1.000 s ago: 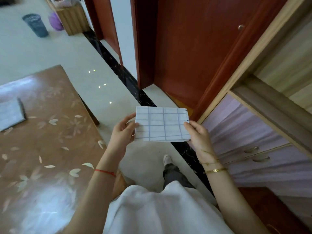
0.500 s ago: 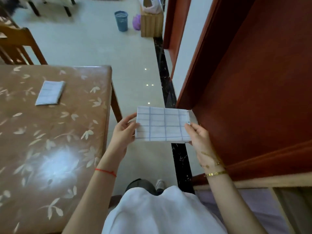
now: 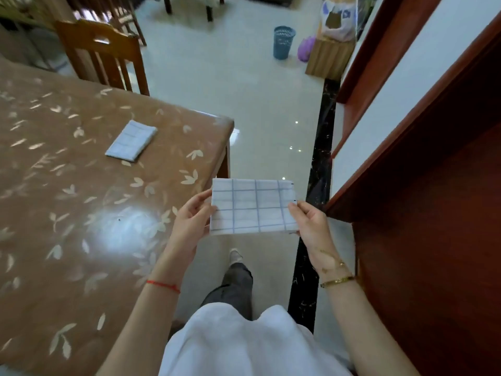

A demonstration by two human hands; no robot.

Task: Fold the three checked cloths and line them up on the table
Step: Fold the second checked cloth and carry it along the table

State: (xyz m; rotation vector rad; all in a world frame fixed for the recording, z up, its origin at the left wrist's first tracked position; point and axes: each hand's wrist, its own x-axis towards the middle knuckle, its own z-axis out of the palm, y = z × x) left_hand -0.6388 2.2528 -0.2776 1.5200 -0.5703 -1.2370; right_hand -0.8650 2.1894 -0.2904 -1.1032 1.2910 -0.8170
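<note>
I hold a folded white cloth with blue checks [image 3: 253, 207] flat in the air, just off the table's right edge. My left hand [image 3: 191, 217] pinches its left side and my right hand [image 3: 311, 222] pinches its right side. A second checked cloth [image 3: 132, 140], folded into a small rectangle, lies on the brown leaf-patterned table [image 3: 81, 213] toward its far right part. No third cloth is in view.
A wooden chair [image 3: 103, 54] stands at the table's far side. A red-brown door and frame [image 3: 433, 185] close off the right. On the pale floor beyond stand a blue bin [image 3: 283, 42] and a wooden box [image 3: 329, 59].
My view has swung left toward the table, so the table and the folded cloth on it now sit nearer the middle. Both hands keep the same hold on the cloth.
</note>
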